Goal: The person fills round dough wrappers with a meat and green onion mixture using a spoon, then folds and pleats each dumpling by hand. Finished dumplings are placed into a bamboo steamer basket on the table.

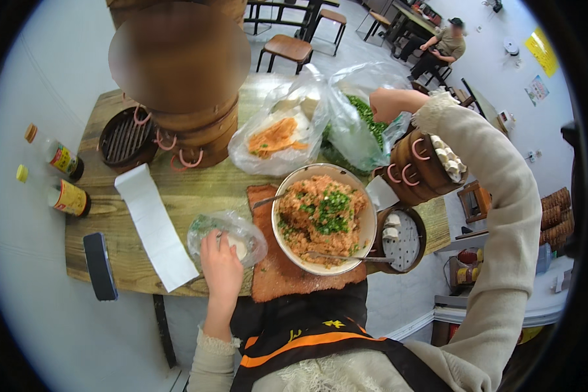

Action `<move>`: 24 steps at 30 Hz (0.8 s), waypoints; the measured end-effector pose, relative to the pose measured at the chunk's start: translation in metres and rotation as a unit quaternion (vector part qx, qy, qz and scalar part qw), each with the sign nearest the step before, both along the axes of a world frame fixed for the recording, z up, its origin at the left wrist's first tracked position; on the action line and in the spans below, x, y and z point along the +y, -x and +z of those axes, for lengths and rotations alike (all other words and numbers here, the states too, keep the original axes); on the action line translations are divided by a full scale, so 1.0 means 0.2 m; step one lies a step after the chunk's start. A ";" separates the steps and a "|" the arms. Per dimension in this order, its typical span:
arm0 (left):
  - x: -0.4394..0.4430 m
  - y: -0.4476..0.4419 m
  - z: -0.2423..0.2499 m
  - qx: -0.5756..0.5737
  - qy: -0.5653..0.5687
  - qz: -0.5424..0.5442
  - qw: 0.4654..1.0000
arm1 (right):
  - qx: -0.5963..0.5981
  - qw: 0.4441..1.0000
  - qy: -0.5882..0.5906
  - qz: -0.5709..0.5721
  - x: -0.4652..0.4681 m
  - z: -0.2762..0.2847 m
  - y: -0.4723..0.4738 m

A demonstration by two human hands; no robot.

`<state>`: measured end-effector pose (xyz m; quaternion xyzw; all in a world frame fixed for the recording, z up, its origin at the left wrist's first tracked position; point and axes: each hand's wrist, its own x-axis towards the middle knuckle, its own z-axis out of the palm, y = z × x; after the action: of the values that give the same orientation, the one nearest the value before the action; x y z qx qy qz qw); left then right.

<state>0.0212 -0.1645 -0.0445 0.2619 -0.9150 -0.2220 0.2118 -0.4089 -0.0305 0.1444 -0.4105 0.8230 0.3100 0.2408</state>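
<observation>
My left hand [221,267] rests at a small clear plastic bag [255,235] with a pale, round stack in it, perhaps dough wrappers; its fingertips reach inside. With its fingers curled, my right hand [383,105] is at a large plastic bag of chopped green onions [365,115]; whether it grips anything is hidden. Between them, nearer me, stands a white enamel bowl [276,230] of orange-brown filling [299,235] topped with chopped greens [334,210]. Two metal utensils rest in it, one handle [367,258] pointing right. Another open bag [240,147] holds orange food [274,137].
Tall bamboo steamers [201,125] stand at the back left. A smaller steamer stack [411,166] and a steamer with white dumplings [411,240] stand right. Two sauce bottles [71,196], a phone [99,267] and a paper strip [154,225] lie left. A seated person [448,46] is far behind.
</observation>
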 end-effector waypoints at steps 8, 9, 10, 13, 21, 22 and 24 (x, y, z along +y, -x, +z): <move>-0.01 -0.01 -0.02 0.018 -0.050 0.015 0.998 | -0.033 0.985 0.149 -0.075 0.00 -0.69 0.17; -0.01 -0.01 -0.02 0.022 -0.074 0.011 0.997 | -0.041 0.981 0.163 -0.101 0.01 -0.72 0.16; -0.01 -0.01 -0.02 0.028 -0.062 0.011 0.998 | -0.049 0.974 0.179 -0.127 0.01 -0.74 0.15; -0.01 -0.01 -0.01 0.030 -0.106 0.032 0.993 | -0.079 0.950 0.227 -0.201 0.03 -0.79 0.12; -0.07 -0.04 0.03 0.200 -0.352 0.070 0.912 | -0.166 0.804 0.389 -0.418 -0.02 -0.51 0.22; -0.08 -0.03 0.04 0.220 -0.412 0.080 0.881 | -0.192 0.785 0.405 -0.428 -0.02 -0.45 0.23; -0.09 -0.03 0.05 0.252 -0.528 0.100 0.804 | -0.196 0.772 0.427 -0.428 -0.02 -0.33 0.21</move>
<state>0.0279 -0.1829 -0.0347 0.3580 -0.5391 -0.7070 0.2852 -0.4500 -0.0340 0.0779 -0.1286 0.8965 -0.2952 0.3043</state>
